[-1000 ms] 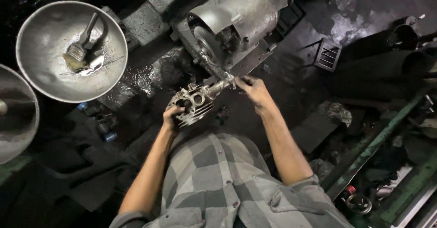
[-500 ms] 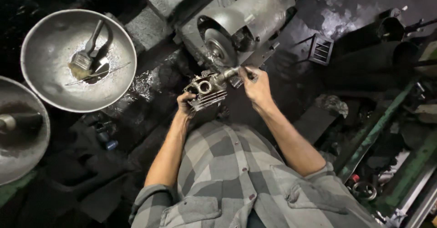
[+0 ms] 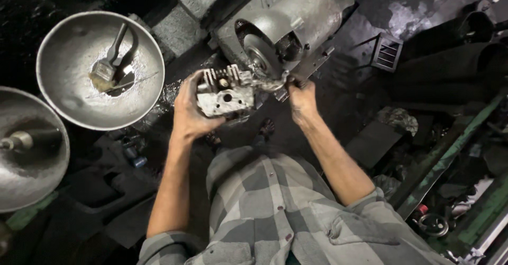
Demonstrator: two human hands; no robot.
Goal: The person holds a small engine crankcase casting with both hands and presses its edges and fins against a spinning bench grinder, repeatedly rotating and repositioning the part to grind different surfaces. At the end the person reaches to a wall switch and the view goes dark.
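while your left hand point(image 3: 191, 111) wraps the finned metal casting point(image 3: 225, 93) from its left side, you keep it steady just below the grinder wheel point(image 3: 260, 56); your right hand point(image 3: 301, 96) closes on the casting's far end, right of the wheel, bracing it at the edge.

Dark floor point(image 3: 338, 132), two metal bowls point(image 3: 69, 64)

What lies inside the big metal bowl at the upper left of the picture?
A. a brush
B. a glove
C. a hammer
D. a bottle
A: a brush with a flat handle and pale bristles lies in the middle of the metal bowl, on some pale residue.
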